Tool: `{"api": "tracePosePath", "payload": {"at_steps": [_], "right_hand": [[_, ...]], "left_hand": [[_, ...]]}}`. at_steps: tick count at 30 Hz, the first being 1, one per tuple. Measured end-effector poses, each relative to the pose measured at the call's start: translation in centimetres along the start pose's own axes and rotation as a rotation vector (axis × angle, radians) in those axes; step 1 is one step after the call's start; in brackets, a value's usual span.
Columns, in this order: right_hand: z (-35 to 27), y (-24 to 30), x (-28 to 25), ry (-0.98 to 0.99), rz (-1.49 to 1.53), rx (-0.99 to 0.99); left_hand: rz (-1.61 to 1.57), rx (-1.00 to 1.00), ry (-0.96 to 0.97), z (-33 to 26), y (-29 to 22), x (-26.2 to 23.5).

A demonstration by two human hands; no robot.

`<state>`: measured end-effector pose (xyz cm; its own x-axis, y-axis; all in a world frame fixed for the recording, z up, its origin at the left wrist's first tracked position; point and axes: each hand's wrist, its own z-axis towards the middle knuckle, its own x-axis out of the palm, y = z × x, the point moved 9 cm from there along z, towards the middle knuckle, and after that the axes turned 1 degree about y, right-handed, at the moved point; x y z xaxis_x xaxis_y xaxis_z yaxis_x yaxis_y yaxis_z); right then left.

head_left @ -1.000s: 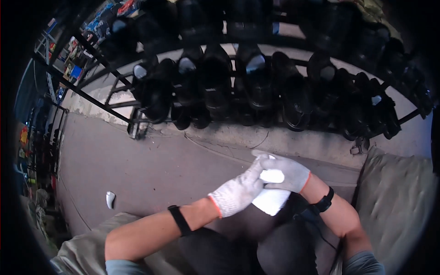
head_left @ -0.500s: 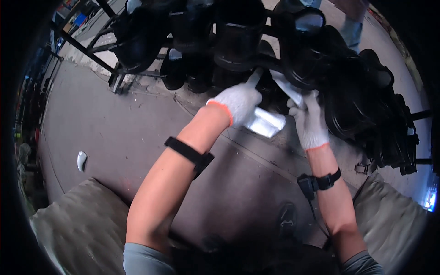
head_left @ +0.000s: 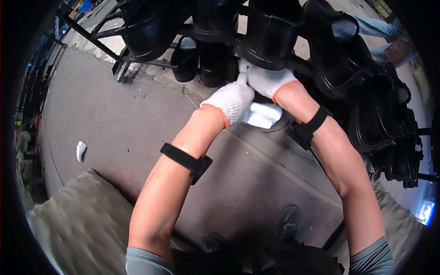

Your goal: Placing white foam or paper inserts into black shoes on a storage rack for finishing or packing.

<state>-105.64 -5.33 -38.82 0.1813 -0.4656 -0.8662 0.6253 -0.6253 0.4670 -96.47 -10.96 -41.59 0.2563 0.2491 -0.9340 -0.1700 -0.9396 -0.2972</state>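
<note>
Gloves [head_left: 227, 106] of white knit with orange cuffs cover both our hands, which we hold close together below a large black shoe [head_left: 270, 39] on the rack [head_left: 86, 35]. Our left hand [head_left: 234, 95] is curled around a shiny white bundle [head_left: 262, 115], which juts out to the right of the palm, above the floor [head_left: 114, 114]. A finger or thumb of that hand points up, toward the shoes. Our right hand [head_left: 269, 80] reaches in from the right, its back partly under the lower edge of the large shoe; its fingers are largely hidden, so we cannot tell whether they are closed on anything. The two gloves touch or nearly touch.

Just left of our hands, two smaller shoes [head_left: 199, 62] sit on the low level, one with a pale patch inside. More black shoes [head_left: 376, 110] crowd the right side. Around our forearms we wear black straps [head_left: 181, 158], each with a small box. Well apart, at the left, a curved white piece [head_left: 80, 151] lies on the floor near a grey-green cushion [head_left: 85, 220]. Another person [head_left: 380, 27] in grey-blue clothing shows at the upper right, beyond the shoes.
</note>
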Motion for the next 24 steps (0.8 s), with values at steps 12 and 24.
{"api": "tracePosePath", "payload": {"at_steps": [12,24], "right_hand": [[-3.4,-1.4,-1.9,0.037,0.09,0.189],[-27.1,-14.8,-13.2,-0.767,1.197,0.822]], "left_hand": [[-0.151,0.056,-0.137,-4.8,-2.1,-1.5],[-0.558,0.085,-0.153,4.9,-13.7,0.3]]}}
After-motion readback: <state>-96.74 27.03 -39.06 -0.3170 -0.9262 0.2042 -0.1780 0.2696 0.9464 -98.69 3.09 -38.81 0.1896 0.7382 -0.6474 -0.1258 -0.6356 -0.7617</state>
